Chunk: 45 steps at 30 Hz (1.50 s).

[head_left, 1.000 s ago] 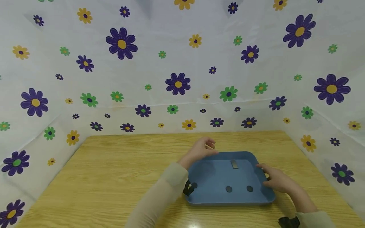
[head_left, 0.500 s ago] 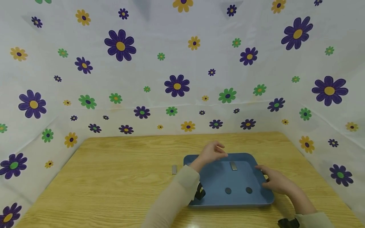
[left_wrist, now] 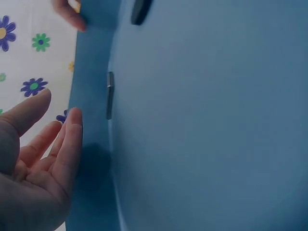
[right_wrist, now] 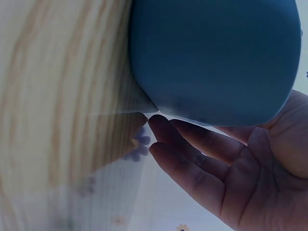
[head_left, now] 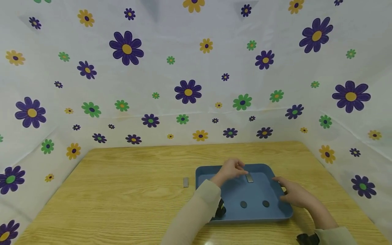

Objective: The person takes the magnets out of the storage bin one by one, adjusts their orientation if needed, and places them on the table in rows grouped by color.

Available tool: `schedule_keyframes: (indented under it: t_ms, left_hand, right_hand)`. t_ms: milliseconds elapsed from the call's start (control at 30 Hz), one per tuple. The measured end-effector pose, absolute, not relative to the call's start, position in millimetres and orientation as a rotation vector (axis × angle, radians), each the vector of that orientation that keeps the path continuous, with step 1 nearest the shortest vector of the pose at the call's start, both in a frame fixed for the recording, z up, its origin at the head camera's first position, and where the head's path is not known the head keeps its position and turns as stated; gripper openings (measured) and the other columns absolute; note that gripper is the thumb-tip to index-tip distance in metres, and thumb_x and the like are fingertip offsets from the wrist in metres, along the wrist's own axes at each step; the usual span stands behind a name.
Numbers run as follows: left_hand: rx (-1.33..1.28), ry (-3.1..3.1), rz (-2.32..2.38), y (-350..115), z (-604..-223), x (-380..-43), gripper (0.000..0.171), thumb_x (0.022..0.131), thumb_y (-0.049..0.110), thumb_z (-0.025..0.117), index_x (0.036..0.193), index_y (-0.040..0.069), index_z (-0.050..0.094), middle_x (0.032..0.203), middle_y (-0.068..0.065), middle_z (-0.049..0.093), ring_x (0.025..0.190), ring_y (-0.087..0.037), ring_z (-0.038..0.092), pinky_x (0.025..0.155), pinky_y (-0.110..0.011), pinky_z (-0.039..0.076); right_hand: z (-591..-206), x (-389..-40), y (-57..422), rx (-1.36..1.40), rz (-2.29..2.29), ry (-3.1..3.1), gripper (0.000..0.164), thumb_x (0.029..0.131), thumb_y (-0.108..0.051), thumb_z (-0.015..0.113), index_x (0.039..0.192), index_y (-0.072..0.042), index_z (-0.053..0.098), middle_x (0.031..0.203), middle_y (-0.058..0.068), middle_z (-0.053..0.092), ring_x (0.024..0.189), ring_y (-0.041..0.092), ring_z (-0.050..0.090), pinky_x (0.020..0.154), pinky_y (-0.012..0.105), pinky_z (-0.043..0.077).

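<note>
A blue tray point(head_left: 239, 192) sits on the table. Over its far part is my left hand point(head_left: 231, 169), fingertips close to a small grey metal block point(head_left: 249, 178) on the tray floor. In the left wrist view the thumb and fingers of that left hand point(left_wrist: 50, 163) are apart with nothing between them, beside the block point(left_wrist: 110, 96). My right hand point(head_left: 295, 194) grips the tray's right wall; in the right wrist view its fingers lie along the outside of the tray point(right_wrist: 216, 57), the thumb hidden. Two dark discs point(head_left: 243, 204) lie near the tray's front.
A second grey metal block point(head_left: 185, 182) lies on the wooden table point(head_left: 131, 190), left of the tray. My left sleeve point(head_left: 196, 211) crosses the tray's front left corner and hides it. A flowered white cloth point(head_left: 162, 75) surrounds the table at the back and sides.
My left hand has moved right and down from the tray's back left rim toward the metal block inside. The block on the table has come out from behind the sleeve. My right hand stays put.
</note>
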<state>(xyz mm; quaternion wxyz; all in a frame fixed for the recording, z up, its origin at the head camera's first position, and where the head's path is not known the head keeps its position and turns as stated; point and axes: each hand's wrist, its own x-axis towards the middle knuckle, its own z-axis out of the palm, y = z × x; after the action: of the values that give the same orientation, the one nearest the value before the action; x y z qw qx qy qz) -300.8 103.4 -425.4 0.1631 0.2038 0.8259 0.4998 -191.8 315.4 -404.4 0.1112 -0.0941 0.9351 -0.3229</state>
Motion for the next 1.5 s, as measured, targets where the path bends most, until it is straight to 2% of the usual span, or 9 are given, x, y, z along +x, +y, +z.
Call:
schedule_keyframes:
  t_ms: [267,500,667,767,967,1167,1500]
  left_hand:
    - [0.676,2.432,1.272,112,-430,-297,0.028,0.077,0.014,0.069,0.101,0.003,0.061,0.079,-0.001,0.061,0.065,-0.009,0.056,0.059,-0.022,0.045]
    - [0.713,2.482,1.081,120,-427,-291,0.036,0.077,0.016,0.069,0.109,0.002,0.060,0.089,-0.004,0.062,0.070,-0.009,0.057,0.063,-0.022,0.046]
    - [0.776,2.590,0.812,126,-426,-291,0.041,0.081,0.028,0.065,0.116,0.006,0.058,0.107,-0.002,0.060,0.090,-0.011,0.058,0.075,-0.023,0.045]
    - [0.783,2.628,0.667,129,-426,-291,0.043,0.083,0.033,0.062,0.118,0.009,0.057,0.112,0.000,0.058,0.099,-0.012,0.054,0.078,-0.023,0.044]
    - [0.796,2.648,0.599,134,-427,-290,0.037,0.082,0.034,0.062,0.110,0.010,0.062,0.103,0.002,0.061,0.087,-0.010,0.057,0.069,-0.022,0.045]
    - [0.811,2.660,0.581,134,-428,-291,0.034,0.079,0.031,0.066,0.107,0.012,0.063,0.101,0.004,0.061,0.089,-0.009,0.056,0.072,-0.022,0.044]
    - [0.797,2.659,0.571,134,-425,-287,0.031,0.072,0.030,0.073,0.096,0.013,0.061,0.087,0.003,0.057,0.074,-0.009,0.053,0.064,-0.021,0.043]
  right_hand:
    - [-405,-192,316,-0.304,-0.958,2.750,0.061,0.069,0.009,0.058,0.125,0.013,0.035,0.117,0.040,0.040,0.099,0.044,0.048,0.055,0.031,0.038]
    - [-406,-193,317,-0.321,-0.935,2.764,0.061,0.069,0.009,0.059,0.125,0.013,0.036,0.116,0.038,0.041,0.104,0.047,0.044,0.058,0.031,0.040]
    - [-405,-192,316,-0.332,-0.943,2.760,0.061,0.068,0.009,0.058,0.125,0.013,0.036,0.116,0.039,0.041,0.104,0.048,0.044,0.060,0.033,0.041]
    - [-406,-192,316,-0.328,-0.958,2.745,0.061,0.069,0.010,0.058,0.125,0.013,0.035,0.117,0.039,0.040,0.102,0.047,0.045,0.060,0.032,0.042]
    - [-407,-191,316,-0.325,-0.949,2.764,0.062,0.067,0.010,0.058,0.125,0.013,0.036,0.117,0.039,0.040,0.102,0.046,0.046,0.057,0.031,0.040]
    - [-406,-192,316,-0.328,-0.929,2.770,0.061,0.068,0.010,0.059,0.125,0.012,0.037,0.118,0.038,0.041,0.106,0.048,0.042,0.060,0.032,0.040]
    - [-406,-192,316,-0.321,-0.918,2.783,0.060,0.068,0.010,0.059,0.124,0.011,0.037,0.117,0.038,0.041,0.105,0.049,0.043,0.060,0.032,0.041]
